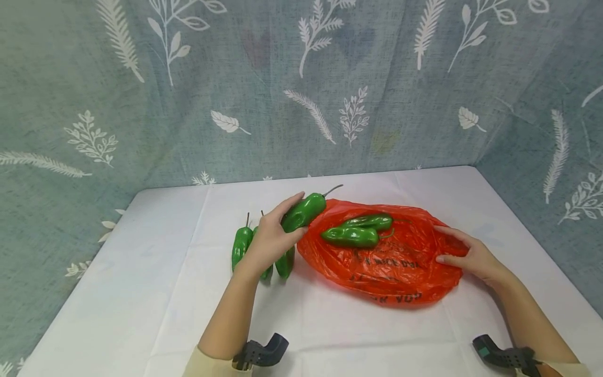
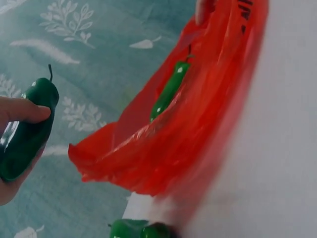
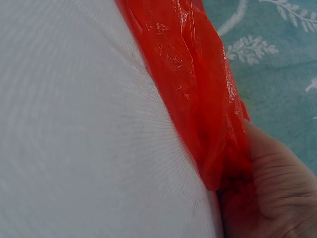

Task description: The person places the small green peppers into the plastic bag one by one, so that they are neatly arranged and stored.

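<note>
My left hand [image 1: 272, 235] grips a green pepper [image 1: 305, 210] between thumb and fingers, its stem pointing up and right. That pepper [image 2: 30, 131] shows in the left wrist view, held above the table. A red plastic bag [image 1: 400, 290] with black print lies spread open on the table, just right of the held pepper. Two green peppers [image 1: 354, 237] rest inside it. My right hand [image 1: 478, 259] holds the bag's right rim, thumb in front and fingers at the far side. In the right wrist view the thumb [image 3: 280, 173] presses against the red plastic.
Several more green peppers [image 1: 242, 243] lie on the table left of the bag, partly hidden behind my left hand and forearm. White cloth [image 1: 367, 345] covers the table. A leaf-patterned curtain [image 1: 264, 104] hangs at its back and sides.
</note>
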`<state>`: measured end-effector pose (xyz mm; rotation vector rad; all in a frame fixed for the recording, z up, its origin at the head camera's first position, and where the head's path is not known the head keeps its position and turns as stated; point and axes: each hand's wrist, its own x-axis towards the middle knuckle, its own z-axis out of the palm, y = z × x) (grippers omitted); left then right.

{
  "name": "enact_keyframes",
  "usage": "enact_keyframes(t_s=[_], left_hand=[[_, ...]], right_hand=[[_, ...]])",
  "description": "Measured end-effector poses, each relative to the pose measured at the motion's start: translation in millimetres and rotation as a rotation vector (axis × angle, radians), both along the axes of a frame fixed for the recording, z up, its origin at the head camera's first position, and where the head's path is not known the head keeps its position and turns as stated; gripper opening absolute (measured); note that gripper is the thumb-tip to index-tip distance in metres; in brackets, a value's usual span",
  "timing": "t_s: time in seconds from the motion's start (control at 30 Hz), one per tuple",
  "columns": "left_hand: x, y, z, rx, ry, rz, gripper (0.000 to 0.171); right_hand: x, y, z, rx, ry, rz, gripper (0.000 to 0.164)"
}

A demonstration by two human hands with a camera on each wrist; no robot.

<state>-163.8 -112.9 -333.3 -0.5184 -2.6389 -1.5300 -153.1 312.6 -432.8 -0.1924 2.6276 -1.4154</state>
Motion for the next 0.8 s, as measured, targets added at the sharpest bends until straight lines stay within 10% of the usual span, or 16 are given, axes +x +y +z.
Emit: enact_keyframes(t_s=[0.8], left_hand=[[-28.7,65.6,-26.1,-0.199,-0.031,-0.297,0.057]], right_hand=[[-0.4,0.9,-2.5,-0.008,-0.001,0.002,0.073]])
